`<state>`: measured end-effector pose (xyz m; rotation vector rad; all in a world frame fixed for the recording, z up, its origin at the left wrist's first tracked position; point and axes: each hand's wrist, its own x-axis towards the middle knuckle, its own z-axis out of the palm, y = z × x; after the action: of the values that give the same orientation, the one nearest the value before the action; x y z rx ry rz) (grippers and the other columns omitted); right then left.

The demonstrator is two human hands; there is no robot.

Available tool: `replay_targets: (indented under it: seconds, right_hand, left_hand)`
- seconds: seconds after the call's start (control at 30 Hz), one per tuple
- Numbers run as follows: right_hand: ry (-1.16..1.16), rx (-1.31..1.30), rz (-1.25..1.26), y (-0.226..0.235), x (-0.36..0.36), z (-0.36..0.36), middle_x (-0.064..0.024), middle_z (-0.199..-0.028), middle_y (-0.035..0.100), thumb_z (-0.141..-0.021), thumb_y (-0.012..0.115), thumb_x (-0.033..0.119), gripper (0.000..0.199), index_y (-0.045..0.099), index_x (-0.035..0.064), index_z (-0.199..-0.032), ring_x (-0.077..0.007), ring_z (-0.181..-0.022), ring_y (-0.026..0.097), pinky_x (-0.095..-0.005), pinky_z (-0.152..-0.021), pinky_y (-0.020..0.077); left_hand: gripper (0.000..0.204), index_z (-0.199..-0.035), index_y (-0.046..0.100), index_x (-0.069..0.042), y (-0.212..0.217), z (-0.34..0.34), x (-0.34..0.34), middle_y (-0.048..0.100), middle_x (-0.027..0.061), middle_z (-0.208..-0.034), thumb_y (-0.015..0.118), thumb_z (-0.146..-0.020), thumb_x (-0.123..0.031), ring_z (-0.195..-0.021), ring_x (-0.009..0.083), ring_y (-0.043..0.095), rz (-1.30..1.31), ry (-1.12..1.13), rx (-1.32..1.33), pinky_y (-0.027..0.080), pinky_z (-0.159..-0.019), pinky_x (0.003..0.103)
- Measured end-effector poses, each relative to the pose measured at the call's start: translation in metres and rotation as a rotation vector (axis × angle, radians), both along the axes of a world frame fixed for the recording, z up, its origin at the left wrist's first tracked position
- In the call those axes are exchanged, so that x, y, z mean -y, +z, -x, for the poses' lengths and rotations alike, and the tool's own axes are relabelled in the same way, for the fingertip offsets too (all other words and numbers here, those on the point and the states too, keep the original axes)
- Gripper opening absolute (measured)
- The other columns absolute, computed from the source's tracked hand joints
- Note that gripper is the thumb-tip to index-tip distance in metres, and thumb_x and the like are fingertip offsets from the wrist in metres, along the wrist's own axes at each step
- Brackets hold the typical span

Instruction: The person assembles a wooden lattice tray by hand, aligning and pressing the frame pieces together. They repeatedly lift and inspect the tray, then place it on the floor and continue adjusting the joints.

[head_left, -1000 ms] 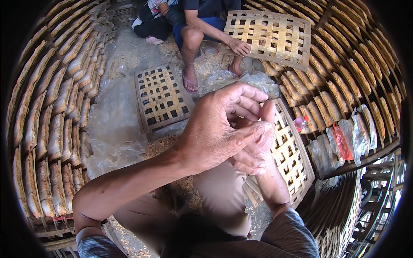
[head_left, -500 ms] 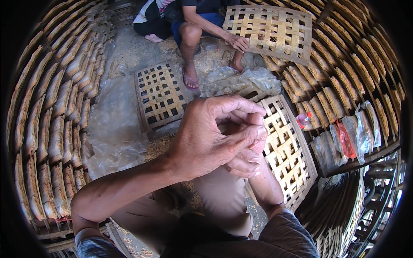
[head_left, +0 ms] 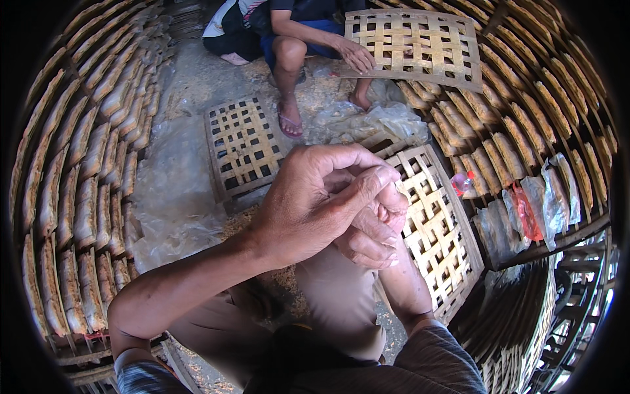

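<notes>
My left hand [head_left: 308, 203] is raised over my lap, its wrist bent, thumb and forefinger pressed together. My right hand [head_left: 374, 240] is up against it with curled fingers, partly covered by the left. Whatever the fingertips may hold is hidden or too small to make out. Just right of my hands leans a woven bamboo tray [head_left: 441, 236] with an open lattice and a wooden frame. Beyond my left hand a second bamboo tray [head_left: 246, 141] lies on the floor.
Across from me a seated person's hand [head_left: 356, 56] rests by another bamboo lattice tray [head_left: 413, 46]. Curved racks of brown-edged slabs [head_left: 85, 210] rise on both sides. Plastic sheeting [head_left: 174, 190] covers part of the floor. A clear bottle with a red cap [head_left: 462, 182] stands at right.
My left thumb has shifted up toward its forefinger, and my right fingers have curled in closer. The other person's tray has tilted slightly and moved a little right.
</notes>
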<state>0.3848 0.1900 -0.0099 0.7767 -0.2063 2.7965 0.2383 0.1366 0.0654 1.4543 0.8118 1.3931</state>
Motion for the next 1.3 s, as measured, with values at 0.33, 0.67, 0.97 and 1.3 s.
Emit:
replay_targets:
  seconds: [0.33,0.67,0.97,1.3]
  right_hand:
    - [-0.707,0.749,-0.558,0.012,-0.021,-0.044,-0.0157,-0.077,0.065,-0.104,0.048,0.013,0.023,0.063,-0.0046,-0.098,-0.0235,-0.057,0.068,-0.0321,-0.041,0.0572]
    - [-1.239,2.413,-2.054,-0.138,-0.133,-0.412,-0.0321,-0.108,0.069,-0.101,0.055,0.041,0.043,0.070,0.0029,-0.114,-0.0500,-0.108,0.065,-0.0535,-0.088,0.0509]
    - [-1.412,2.155,-1.991,-0.157,-0.126,-0.404,-0.0282,-0.098,0.072,-0.095,0.065,0.033,0.034,0.070,0.0005,-0.105,-0.0484,-0.095,0.070,-0.0540,-0.079,0.0545]
    - [-1.236,2.229,-2.146,-0.128,-0.125,-0.405,-0.0214,-0.094,0.074,-0.098,0.064,0.027,0.028,0.071,0.0003,-0.103,-0.0410,-0.088,0.071,-0.0510,-0.071,0.0534]
  left_hand:
    - [0.033,-0.102,0.071,0.000,0.000,0.031,-0.003,0.075,0.0086,-0.092,0.060,-0.107,-0.030,-0.087,0.0133,0.073,0.042,0.249,-0.034,0.056,-0.077,0.025]
    - [0.027,-0.117,0.069,-0.003,-0.003,0.074,0.008,0.072,0.0077,-0.105,0.061,-0.105,-0.026,-0.094,0.0138,0.071,0.172,0.256,-0.069,0.056,-0.082,0.028]
    - [0.031,-0.121,0.066,-0.001,-0.003,0.094,0.009,0.071,0.0097,-0.109,0.058,-0.106,-0.028,-0.099,0.0162,0.071,0.120,0.289,-0.190,0.057,-0.087,0.031]
    - [0.016,-0.112,0.070,0.001,0.000,0.137,0.013,0.072,0.0100,-0.106,0.062,-0.101,-0.007,-0.096,0.0148,0.070,0.063,0.498,0.000,0.059,-0.086,0.029]
